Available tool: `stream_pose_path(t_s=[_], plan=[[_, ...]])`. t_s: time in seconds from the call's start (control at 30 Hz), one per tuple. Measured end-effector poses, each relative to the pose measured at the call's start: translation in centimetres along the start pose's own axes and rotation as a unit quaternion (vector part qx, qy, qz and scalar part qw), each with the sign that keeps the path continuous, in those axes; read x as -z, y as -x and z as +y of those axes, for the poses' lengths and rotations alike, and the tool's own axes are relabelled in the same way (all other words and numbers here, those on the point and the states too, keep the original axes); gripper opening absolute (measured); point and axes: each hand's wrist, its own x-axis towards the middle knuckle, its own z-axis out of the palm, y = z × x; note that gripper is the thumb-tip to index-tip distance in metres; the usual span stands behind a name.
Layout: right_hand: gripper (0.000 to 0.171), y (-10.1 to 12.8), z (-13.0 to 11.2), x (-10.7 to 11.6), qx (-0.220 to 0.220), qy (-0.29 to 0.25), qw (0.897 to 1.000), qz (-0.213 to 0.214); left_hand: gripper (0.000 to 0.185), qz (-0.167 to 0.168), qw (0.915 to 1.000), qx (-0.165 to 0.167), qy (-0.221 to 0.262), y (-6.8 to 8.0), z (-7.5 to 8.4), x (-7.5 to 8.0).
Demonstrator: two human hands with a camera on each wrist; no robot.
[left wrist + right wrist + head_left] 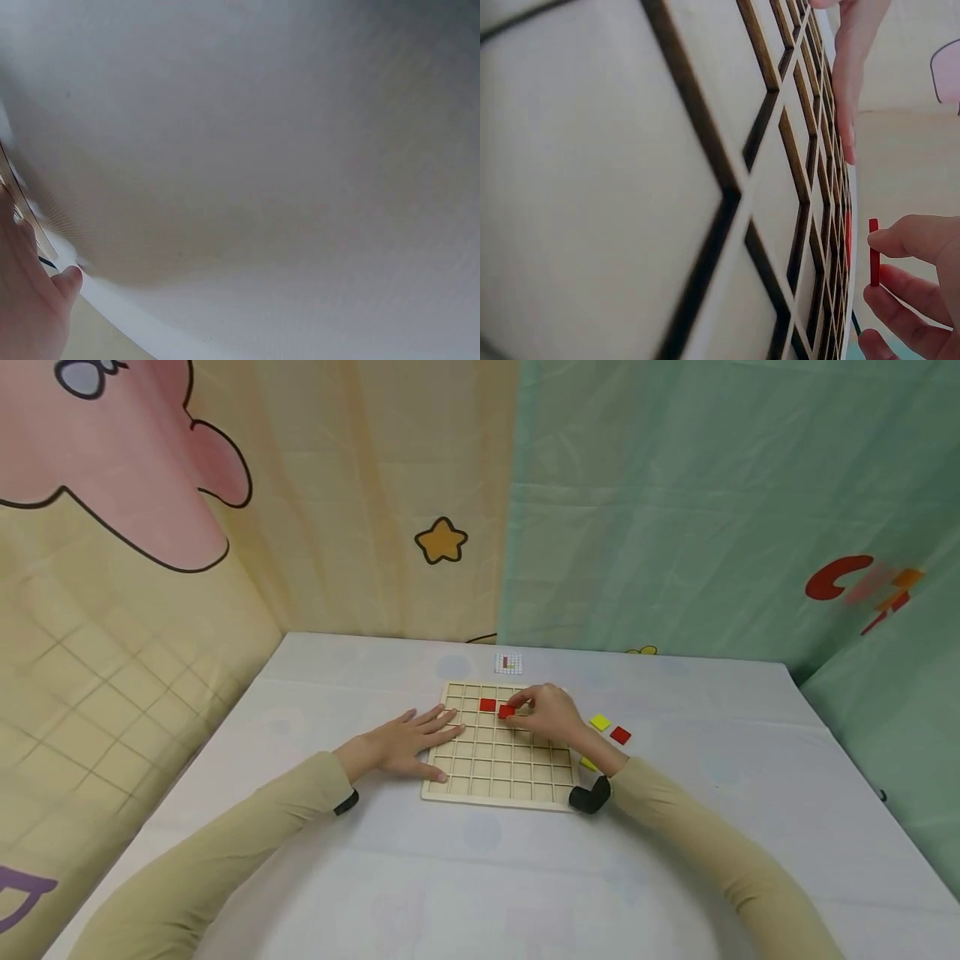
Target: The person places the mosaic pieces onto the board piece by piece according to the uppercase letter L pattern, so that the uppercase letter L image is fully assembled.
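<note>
A square wooden grid board (491,768) lies on the table, divided into rows of shallow cells. One red tile (487,705) sits in a cell near its far edge. My right hand (551,714) pinches a second red tile (874,251) between thumb and fingers, just over the board beside the first tile. In the right wrist view this tile stands on edge to the camera, a little off the grid. Fingers spread, my left hand (401,745) rests on the board's left side. Only part of that hand shows in the left wrist view.
Right of the board lie a yellow tile (600,722), a red tile (620,735) and another yellow tile (588,763) partly hidden by the right wrist. A small printed grid card (508,663) lies beyond the board. Curtains hang behind the white table (480,877).
</note>
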Motion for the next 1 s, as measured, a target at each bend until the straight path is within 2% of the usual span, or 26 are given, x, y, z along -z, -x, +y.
stream_pose_path(t_s=[0.53,1.0], plan=[[0.029,-1.4,-1.0,-1.6,0.037,0.004,0.999,-0.018,0.088,0.003,1.0,-0.004,-0.004,-0.1,0.0,-0.1],[0.03,-1.6,-1.7,-1.5,0.031,0.012,0.999,-0.043,0.088,-0.004,1.0,0.003,-0.003,0.1,0.1,0.1]])
